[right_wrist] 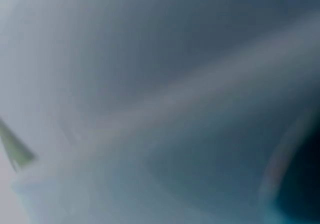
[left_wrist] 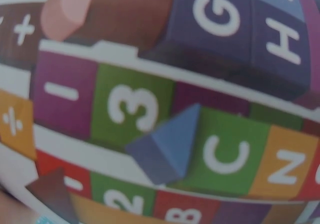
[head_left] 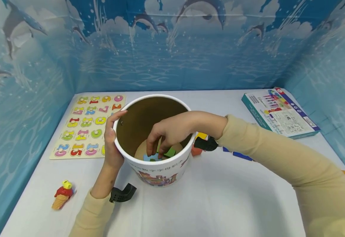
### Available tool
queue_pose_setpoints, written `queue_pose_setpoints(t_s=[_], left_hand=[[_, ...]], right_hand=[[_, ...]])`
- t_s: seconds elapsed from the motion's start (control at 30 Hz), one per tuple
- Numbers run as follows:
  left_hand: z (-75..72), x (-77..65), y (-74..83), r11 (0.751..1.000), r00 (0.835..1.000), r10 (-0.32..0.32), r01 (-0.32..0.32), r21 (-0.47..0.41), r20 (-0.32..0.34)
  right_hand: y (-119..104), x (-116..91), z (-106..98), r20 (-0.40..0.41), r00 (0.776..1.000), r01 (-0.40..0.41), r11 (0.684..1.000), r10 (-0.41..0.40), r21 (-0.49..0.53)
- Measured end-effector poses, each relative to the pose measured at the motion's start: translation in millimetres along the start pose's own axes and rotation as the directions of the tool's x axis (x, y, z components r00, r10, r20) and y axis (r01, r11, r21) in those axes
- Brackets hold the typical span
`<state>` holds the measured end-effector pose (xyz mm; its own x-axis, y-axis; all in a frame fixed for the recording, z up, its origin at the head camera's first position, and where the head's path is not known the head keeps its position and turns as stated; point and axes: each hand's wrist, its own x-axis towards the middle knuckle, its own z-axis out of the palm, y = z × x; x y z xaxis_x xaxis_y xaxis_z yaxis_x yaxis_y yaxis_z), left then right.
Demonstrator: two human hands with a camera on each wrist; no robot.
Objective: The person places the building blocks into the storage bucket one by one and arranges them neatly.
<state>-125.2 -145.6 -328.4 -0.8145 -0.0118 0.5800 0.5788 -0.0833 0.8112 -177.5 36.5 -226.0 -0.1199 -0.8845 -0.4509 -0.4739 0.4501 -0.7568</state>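
Observation:
A white bucket (head_left: pixel 160 171) with a printed picture and characters stands on the table, its open top facing up. My left hand (head_left: pixel 113 144) holds its left side, a fingertip at the rim; letter and number blocks printed on the wall fill the left wrist view. My right hand (head_left: pixel 172 131) reaches down inside, fingers bent over the blocks at the bottom. Beneath the fingertips lie a light blue block (head_left: pixel 147 158) and a green block (head_left: pixel 170 152). I cannot tell whether the fingers pinch one. In the blurred right wrist view, a green pointed piece (right_wrist: pixel 16 149) shows at the left edge.
A number puzzle board (head_left: pixel 82 131) lies left of the bucket, with a toy ice cream cone (head_left: pixel 62 196) in front of it. At the back right is a flat boxed set (head_left: pixel 282 112). An orange-red block (head_left: pixel 196 151) and blue pieces (head_left: pixel 241 156) lie behind the right forearm.

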Motion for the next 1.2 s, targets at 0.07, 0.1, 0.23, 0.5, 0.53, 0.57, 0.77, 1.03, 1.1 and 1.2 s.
queue_pose_setpoints(t_s=[0.07,0.1,0.23,0.5,0.53,0.57,0.77,1.03,1.1,1.2], left_hand=[[1.1,0.2,1.6,1.000,1.000,-0.002,0.002,-0.005,-0.002],[1.3,0.2,1.7,1.000,1.000,-0.007,0.007,-0.007,-0.002],[2.4,-0.1,-0.3,0.999,1.000,-0.020,0.020,-0.030,0.003],[0.6,-1.9,-12.6,1.000,1.000,0.006,-0.006,-0.014,0.021],[0.6,-1.7,-12.8,1.000,1.000,0.006,-0.006,-0.017,0.023],[0.7,-1.6,-12.7,1.000,1.000,0.012,-0.011,-0.024,0.022],[-1.2,-2.2,-12.7,0.999,1.000,0.012,-0.010,-0.050,0.026],[-7.7,-0.9,-20.9,0.994,1.000,0.015,-0.014,-0.112,0.014],[-13.0,-1.0,-30.8,0.993,1.000,0.019,-0.017,-0.113,0.023],[-17.7,-0.1,-39.8,0.993,0.999,0.020,-0.016,-0.120,0.030]], right_hand=[[1,1,0,-0.020,0.999,0.027,1.000,-0.027,0.010],[2,0,0,-0.050,0.997,0.054,0.999,-0.053,0.004],[6,-11,2,-0.284,0.927,0.263,0.964,-0.244,0.030],[53,-108,41,-0.809,0.558,0.477,0.869,-0.184,0.131],[67,-122,50,-0.852,0.508,0.461,0.876,-0.128,0.143],[84,-134,61,-0.884,0.464,0.424,0.891,-0.063,0.160],[178,-175,132,-0.877,0.344,0.094,0.917,0.335,0.387],[227,-169,168,-0.795,0.297,-0.257,0.847,0.528,0.466],[228,-161,168,-0.804,0.326,-0.311,0.860,0.497,0.405],[228,-151,168,-0.833,0.366,-0.334,0.894,0.415,0.299]])
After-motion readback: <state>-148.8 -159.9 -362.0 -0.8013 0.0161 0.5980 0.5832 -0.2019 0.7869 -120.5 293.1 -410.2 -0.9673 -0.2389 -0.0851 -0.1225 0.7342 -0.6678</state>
